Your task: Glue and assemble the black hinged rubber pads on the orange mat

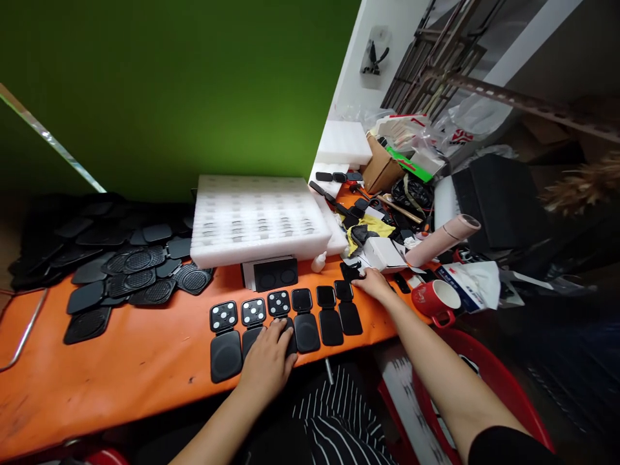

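Several black two-part folding pads stand opened in a row along the table's front edge. Three of them have white dots on the upper square, such as the leftmost dotted pad (223, 316); the upper squares of the others, like the plain pad (307, 332), are bare black. My left hand (268, 360) lies with fingers spread over the lower half of the third pad (279, 303). Beyond the row's right end, my right hand (374, 283) has its fingers bent at a small black item (349, 271). What those fingers grip is too small to make out.
A white foam block (259, 219) stands behind the row, with a black card (276, 274) and a small white bottle (318, 261) before it. Black pads (140, 258) are piled left. A pink flask (443, 240) and red mug (436, 298) stand right.
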Demonstrator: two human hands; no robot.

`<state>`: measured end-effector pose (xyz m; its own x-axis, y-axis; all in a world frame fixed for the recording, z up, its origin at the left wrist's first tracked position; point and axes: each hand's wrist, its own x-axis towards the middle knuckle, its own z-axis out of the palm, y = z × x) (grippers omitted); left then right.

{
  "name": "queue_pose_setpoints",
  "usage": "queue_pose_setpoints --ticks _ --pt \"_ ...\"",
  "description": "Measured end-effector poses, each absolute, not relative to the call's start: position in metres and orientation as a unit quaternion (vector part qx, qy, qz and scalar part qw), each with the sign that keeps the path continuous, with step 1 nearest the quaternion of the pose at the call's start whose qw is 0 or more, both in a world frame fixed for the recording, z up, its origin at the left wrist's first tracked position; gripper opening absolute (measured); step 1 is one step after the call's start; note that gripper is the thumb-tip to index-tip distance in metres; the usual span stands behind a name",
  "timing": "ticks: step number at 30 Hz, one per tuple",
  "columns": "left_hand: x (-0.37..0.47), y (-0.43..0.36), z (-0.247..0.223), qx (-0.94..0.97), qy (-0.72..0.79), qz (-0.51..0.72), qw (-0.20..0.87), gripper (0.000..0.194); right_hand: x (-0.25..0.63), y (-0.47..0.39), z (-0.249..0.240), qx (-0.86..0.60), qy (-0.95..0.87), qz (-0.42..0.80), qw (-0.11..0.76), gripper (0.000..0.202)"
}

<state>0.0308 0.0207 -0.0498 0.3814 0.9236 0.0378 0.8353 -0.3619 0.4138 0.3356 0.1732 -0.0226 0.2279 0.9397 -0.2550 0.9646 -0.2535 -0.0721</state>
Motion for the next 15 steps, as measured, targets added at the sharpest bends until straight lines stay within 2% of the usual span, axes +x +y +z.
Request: queue_pose_setpoints --ticks 5,11,13,15 --pt "0.031 0.021 -0.050 0.809 0.546 0.130 0.178 0.043 0.334 0.181 -0.021 0.782 0.610 -0.121 0.049 0.044" --pt "0.032 0.020 -0.046 0.808 0.543 0.129 0.187 0.045 0.333 0.185 -0.001 0.759 0.634 -0.142 0.047 0.018" --pt "0.032 0.020 -0.046 0.806 0.545 0.129 0.193 0.045 0.326 0.176 0.006 0.738 0.654 -0.167 0.014 0.025" --pt "0.032 0.020 -0.047 0.803 0.545 0.133 0.199 0.045 0.308 0.164 0.009 0.703 0.672 -0.227 -0.059 0.032"
